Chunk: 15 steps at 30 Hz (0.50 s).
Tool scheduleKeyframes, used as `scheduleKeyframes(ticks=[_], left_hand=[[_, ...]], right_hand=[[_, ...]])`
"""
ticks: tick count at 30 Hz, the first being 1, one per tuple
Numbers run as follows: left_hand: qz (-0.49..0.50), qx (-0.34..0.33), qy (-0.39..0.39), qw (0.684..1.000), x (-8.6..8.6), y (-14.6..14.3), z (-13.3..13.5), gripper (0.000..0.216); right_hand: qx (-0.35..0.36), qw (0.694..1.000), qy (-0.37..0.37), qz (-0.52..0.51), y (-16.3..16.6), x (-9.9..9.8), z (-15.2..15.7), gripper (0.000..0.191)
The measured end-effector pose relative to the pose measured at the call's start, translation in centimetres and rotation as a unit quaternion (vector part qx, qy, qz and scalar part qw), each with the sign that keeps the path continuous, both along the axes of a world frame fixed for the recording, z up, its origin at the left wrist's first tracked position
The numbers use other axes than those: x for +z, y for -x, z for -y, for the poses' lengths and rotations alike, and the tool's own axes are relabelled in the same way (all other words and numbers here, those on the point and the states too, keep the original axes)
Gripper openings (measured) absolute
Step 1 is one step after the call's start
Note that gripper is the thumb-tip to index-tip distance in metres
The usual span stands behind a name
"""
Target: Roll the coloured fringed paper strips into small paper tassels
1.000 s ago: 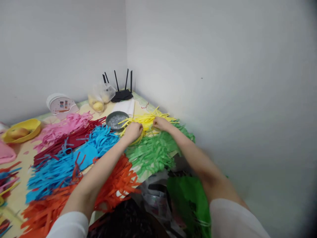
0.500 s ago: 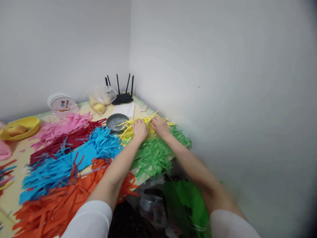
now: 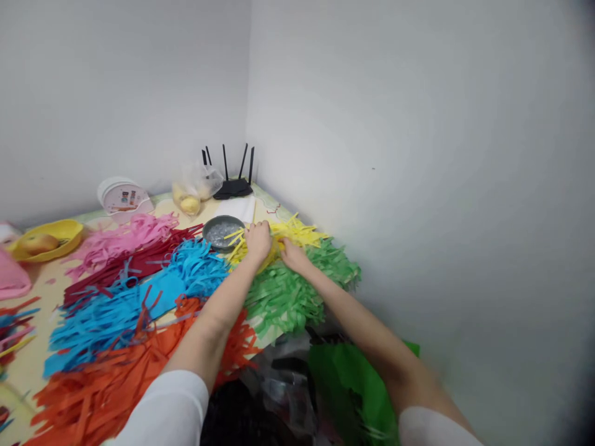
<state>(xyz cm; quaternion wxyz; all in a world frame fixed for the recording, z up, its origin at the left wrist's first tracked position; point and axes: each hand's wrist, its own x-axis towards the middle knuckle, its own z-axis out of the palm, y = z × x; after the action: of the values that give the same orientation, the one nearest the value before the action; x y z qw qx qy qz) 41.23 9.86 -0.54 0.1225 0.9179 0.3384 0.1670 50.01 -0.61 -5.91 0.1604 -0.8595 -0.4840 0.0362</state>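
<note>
My left hand (image 3: 258, 241) rests closed on the pile of yellow paper strips (image 3: 297, 232) near the far right corner of the table. My right hand (image 3: 290, 254) lies just beside it, fingers curled into the same yellow strips where they meet the green paper strips (image 3: 297, 291). Both forearms reach out over the green and orange piles. A small grey bowl (image 3: 222, 231) with pale bits stands just left of my left hand.
Piles of blue (image 3: 121, 303), orange (image 3: 106, 378), dark red (image 3: 134, 263) and pink strips (image 3: 125, 232) cover the table. At the back stand a black router (image 3: 232, 184), a plastic bag of fruit (image 3: 193, 189), a white round box (image 3: 123, 197) and a yellow dish (image 3: 46, 237). Walls close the far side and the right. A green bag (image 3: 353, 378) lies below the table edge.
Both hands have drawn closer together on the yellow strips. The right hand slid left and toward me, from the pile's far side to its near edge.
</note>
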Motion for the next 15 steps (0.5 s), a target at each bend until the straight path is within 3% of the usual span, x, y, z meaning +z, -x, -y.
scheduleKeyframes(ticks=[4, 10, 15], left_hand=[[0.027, 0.017, 0.013, 0.999, 0.5, 0.6, 0.2, 0.026], [0.08, -0.027, 0.029, 0.996, 0.6, 1.2, 0.8, 0.024], [0.16, 0.048, 0.092, 0.982, 1.9, 0.6, -0.5, 0.019]], right_hand=[[-0.008, 0.999, 0.05, -0.02, 0.5, 0.2, -1.5, 0.035], [-0.009, 0.996, 0.091, -0.005, 1.6, 1.2, -2.0, 0.036], [-0.005, 0.992, 0.129, -0.002, 1.3, 0.8, -2.1, 0.037]])
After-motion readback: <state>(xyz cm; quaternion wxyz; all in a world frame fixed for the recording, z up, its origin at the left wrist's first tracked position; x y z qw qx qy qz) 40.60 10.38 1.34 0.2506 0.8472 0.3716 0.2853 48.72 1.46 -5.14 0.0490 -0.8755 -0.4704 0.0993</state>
